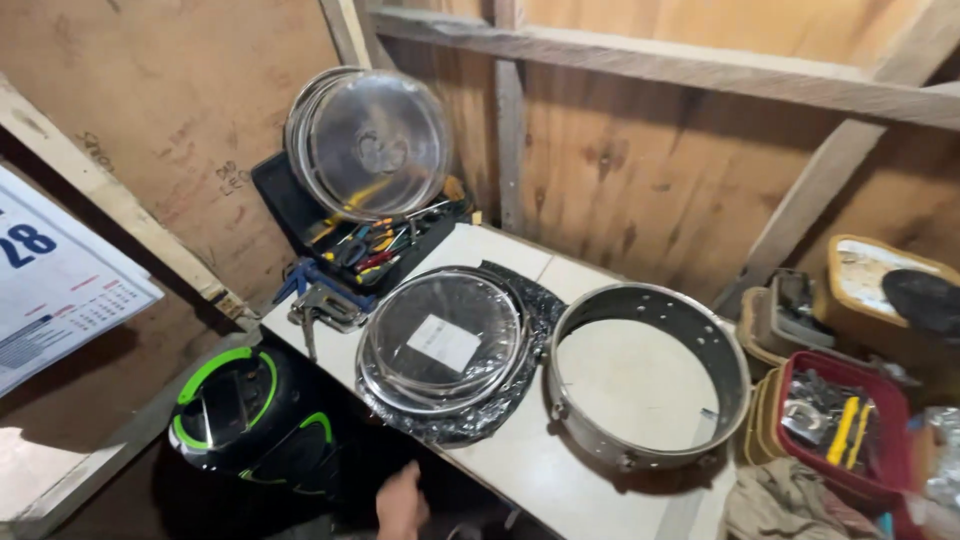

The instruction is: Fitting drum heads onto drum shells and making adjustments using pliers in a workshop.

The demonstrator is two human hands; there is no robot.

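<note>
Only one hand shows: my left hand [402,505], low at the bottom edge, below the front of the white table [520,462]. Its fingers are partly curled, and I cannot make out anything in it. Nearest to it are a black and green round speaker [235,400] on the left and a stack of clear drum heads with a metal hoop [440,340] above it. The stack lies on crumpled black plastic wrap [535,305]. A bare metal drum shell [735,350] rests flat on the table to the right. My right hand is out of view.
More clear drum heads [370,140] lean on the wooden wall above an open black tool case [300,215] holding pliers and screwdrivers. A blue clamp [320,295] sits at the table's left end. A red tray of parts [895,425], a cloth [780,500] and a wall calendar [50,290] are around.
</note>
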